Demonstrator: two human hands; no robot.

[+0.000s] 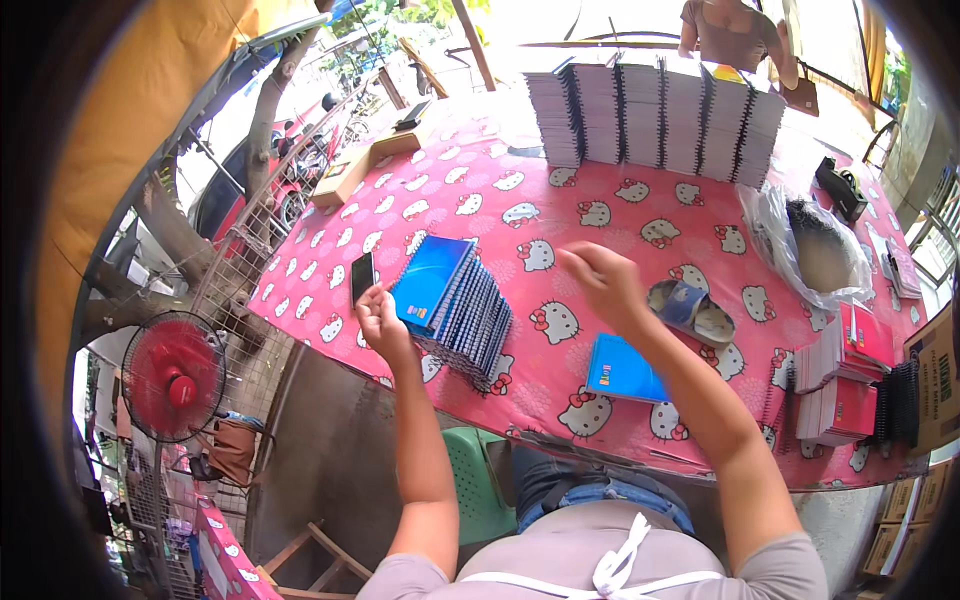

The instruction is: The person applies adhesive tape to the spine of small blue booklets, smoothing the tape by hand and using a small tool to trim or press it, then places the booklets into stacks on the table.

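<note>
A tall stack of spiral-bound notebooks with blue covers (432, 275) stands left of the middle of the table. At its left front corner is my left hand (378, 320), its fingers loosely bent and apart with nothing in them; whether they touch the stack I cannot tell. My right hand (605, 285) is over the table to the right of that stack, fingers pointing left, partly bent, with nothing visible in them. Below my right wrist lies a blue notebook (625, 368), partly hidden by my forearm. A dark phone (362, 277) rests beside the stack.
Tall stacks of spiral-bound books (640, 115) line the far side, with a person (735, 35) behind. To the right are a roundish patterned object (690, 312), a clear plastic bag (815, 255), a tape dispenser (842, 190), red-covered notebooks (845, 410) and a cardboard box (935, 380).
</note>
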